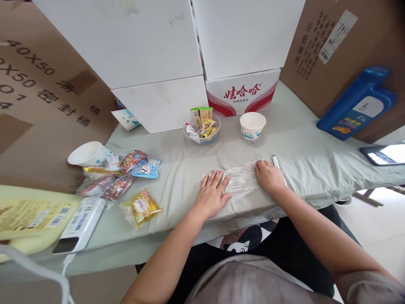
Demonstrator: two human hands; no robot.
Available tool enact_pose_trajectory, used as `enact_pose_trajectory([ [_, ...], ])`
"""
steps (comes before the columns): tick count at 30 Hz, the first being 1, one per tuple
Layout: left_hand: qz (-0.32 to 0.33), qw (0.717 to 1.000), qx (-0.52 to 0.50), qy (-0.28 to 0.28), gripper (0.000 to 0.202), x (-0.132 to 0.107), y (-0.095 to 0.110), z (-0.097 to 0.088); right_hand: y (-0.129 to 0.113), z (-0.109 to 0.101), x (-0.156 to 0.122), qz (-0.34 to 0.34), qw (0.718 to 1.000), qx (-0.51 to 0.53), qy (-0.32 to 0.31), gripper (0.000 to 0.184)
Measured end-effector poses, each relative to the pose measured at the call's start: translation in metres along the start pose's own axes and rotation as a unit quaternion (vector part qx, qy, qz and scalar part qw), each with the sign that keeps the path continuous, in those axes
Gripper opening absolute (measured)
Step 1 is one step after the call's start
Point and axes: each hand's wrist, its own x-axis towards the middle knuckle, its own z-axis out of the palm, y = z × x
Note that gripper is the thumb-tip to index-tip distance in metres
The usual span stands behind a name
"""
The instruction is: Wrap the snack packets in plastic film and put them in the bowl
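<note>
A crumpled sheet of clear plastic film [243, 180] lies on the cloth-covered table near its front edge, stretched between my two hands. My left hand [213, 192] rests flat on the film's left end, its fingers spread. At the right end my right hand [269, 176] is closed, with curled fingers holding the film's edge. Partly under that hand lies a slim white object [275, 161]; its kind is hidden. Behind the film stand a clear plastic bowl [206, 137] of packaged snacks and a white paper cup [252, 126].
On the left are a tipped paper cup [87, 154], several snack packets [133, 161], a yellow packet [144, 209], a white device [81, 223] with a cable and a pale yellow jug [34, 219]. White boxes [161, 103] stack behind. A blue bottle [356, 105] and phone [384, 154] are right.
</note>
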Motion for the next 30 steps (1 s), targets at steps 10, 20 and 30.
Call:
enact_pose_trajectory([
  [10,-0.016,0.999,0.019,-0.041,0.054,-0.003,0.000,0.012,0.026,-0.038,-0.005,-0.061,0.993,0.037,0.098,0.043],
  [20,0.033,0.999,0.017,-0.036,0.054,-0.030,-0.029,-0.012,0.009,0.010,-0.104,-0.369,0.928,0.042,0.024,0.070],
  [30,0.092,0.993,-0.067,0.021,0.022,-0.063,-0.017,-0.040,0.050,-0.010,-0.113,-0.260,0.940,0.174,0.134,0.038],
])
